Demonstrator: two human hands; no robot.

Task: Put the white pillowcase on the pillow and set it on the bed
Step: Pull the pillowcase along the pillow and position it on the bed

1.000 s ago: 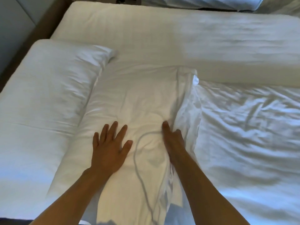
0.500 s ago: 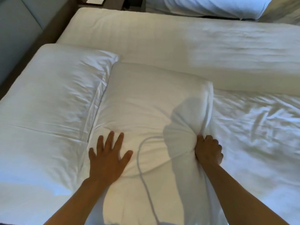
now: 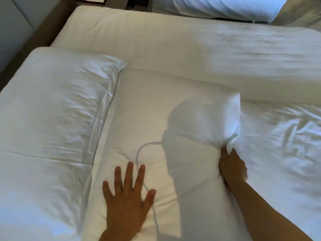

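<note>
The bed (image 3: 286, 180) carries the pillow in its white pillowcase (image 3: 156, 105), lying flat just beside a second pillow (image 3: 48, 110); the left hand (image 3: 126, 202) presses on it with fingers spread, the right hand (image 3: 231, 166) grips its bunched right edge

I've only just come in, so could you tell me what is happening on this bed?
A person is dressing a pillow that lies on the bed. The left hand presses flat on it with fingers spread, while the right hand grips bunched pillowcase fabric at the pillow's right edge. A second pillow lies alongside to the left. The case looks nearly on, with loose cloth at the right edge.
</note>
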